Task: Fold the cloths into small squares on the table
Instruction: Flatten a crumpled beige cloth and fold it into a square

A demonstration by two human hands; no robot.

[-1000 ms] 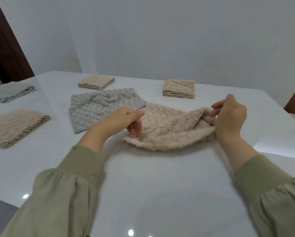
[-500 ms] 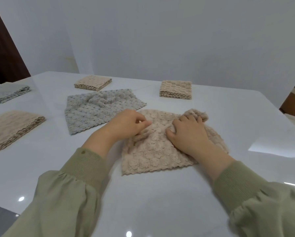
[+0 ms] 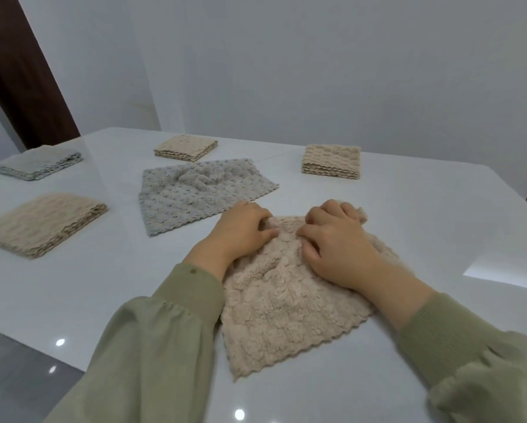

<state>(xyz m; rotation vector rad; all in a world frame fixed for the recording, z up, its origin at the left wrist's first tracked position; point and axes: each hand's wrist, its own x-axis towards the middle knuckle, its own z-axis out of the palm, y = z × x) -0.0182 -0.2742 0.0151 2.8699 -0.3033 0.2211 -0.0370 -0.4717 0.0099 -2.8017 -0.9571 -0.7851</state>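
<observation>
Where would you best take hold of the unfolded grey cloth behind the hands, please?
Pinch the grey cloth at its right-hand corner, coming from the right. That corner lies flat, bare and pointed on the table, while the middle is bunched up.

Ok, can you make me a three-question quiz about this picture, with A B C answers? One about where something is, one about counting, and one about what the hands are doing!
1. Where is the unfolded grey cloth?
A. beyond the left hand
B. under both hands
C. on the floor

2. How many folded piles sit on the table?
A. two
B. four
C. six

3. What are the hands doing to the beige cloth?
A. holding it in the air
B. pressing it onto the table
C. not touching it

Answers: 1 A, it lies past the left hand's knuckles. 2 B, three beige and one grey. 3 B, the left and right hand both rest on it.
</observation>
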